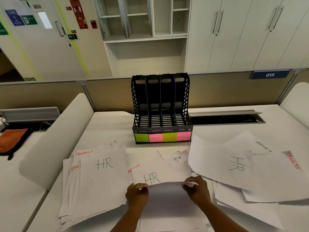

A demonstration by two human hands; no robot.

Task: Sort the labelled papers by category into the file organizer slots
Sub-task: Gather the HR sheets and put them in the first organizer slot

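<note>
1. Left of the fingers, a stack of papers topped by an HR sheet (102, 178) is spread on the table (107, 124).
2. The left hand (137, 195) and right hand (198, 190) each pinch a near corner of the middle HR paper (160, 174); its long axis runs across, hand to hand, with the near edge curled up.
3. The file organizer (161, 106) stands well ahead of the fingers, its green HR slot label (141, 137) leftmost, so the left hand is judged nearer.
4. Nothing upright is seen between; only loose sheets lie there.
5. Right of the fingers, another HR sheet (234, 163) and a SPORTS sheet (275, 178) overlap.
</note>
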